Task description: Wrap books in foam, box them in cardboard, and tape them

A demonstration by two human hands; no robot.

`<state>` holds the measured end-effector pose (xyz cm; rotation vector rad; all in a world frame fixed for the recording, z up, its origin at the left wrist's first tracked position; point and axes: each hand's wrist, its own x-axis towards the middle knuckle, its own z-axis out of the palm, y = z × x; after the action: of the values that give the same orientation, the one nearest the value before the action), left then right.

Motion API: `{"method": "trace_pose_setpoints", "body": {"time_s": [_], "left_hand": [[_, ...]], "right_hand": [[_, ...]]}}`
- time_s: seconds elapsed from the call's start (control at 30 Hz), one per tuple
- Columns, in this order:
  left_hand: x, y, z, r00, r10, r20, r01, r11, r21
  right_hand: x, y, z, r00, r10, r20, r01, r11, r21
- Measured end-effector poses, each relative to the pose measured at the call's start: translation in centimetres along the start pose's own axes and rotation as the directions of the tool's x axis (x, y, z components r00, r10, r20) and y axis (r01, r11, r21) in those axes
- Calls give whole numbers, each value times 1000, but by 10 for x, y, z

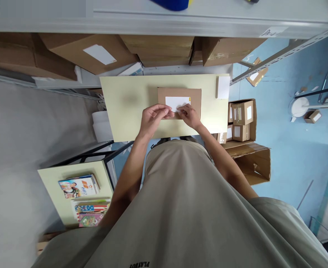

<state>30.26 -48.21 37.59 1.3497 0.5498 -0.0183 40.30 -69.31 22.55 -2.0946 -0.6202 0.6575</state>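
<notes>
A stockroom: metal shelving [278,56] packed with labelled cardboard boxes [91,56].

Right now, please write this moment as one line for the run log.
left hand: fingertips on white rectangular label | right hand: pressing same label | label on flat brown cardboard box | box on pale yellow table

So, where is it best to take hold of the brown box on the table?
The brown box lies flat on the table, so I would grip its two short sides, left and right, coming from above. Both hands cover its near edge and the white label.
</notes>
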Motion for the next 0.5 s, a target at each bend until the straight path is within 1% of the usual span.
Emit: {"method": "trace_pose_setpoints", "body": {"time_s": [0.13, 0.2, 0.27, 0.33, 0.37, 0.4, 0.43, 0.5], "left_hand": [[0, 1, 1, 1000, 0, -12, 0, 1000, 17], [2, -3, 1, 1000, 7, -24, -6, 999, 42], [7, -12, -2, 999, 25, -29, -23, 997, 75], [15, -31, -11, 997, 48, -64, -40, 992, 117], [20, -43, -17, 993, 58, -101, -43, 989, 139], [25, -56, -26, 986, 65, -153, -40, 986, 159], [30, -70, -35, 976, 66, -207, -28, 984, 178], [38, -98, -54, 957, 29, -289, 38, 974, 224]], "right_hand": [[0, 1, 1, 1000, -1, -3, 1, 1000, -11], [1, -1, 2, 1000, -3, -8, 3, 1000, -9], [-1, -4, 1, 1000, -6, -8, 6, 1000, 11], [-7, -6, -2, 999, -7, -44, 9, 999, 51], [-12, -6, -5, 995, 2, -96, 5, 997, 71], [-19, -5, -8, 985, 23, -173, -7, 996, 92], [-27, -2, -12, 963, 60, -264, -30, 993, 113], [-43, 7, -18, 893, 166, -418, -103, 980, 168]]}}
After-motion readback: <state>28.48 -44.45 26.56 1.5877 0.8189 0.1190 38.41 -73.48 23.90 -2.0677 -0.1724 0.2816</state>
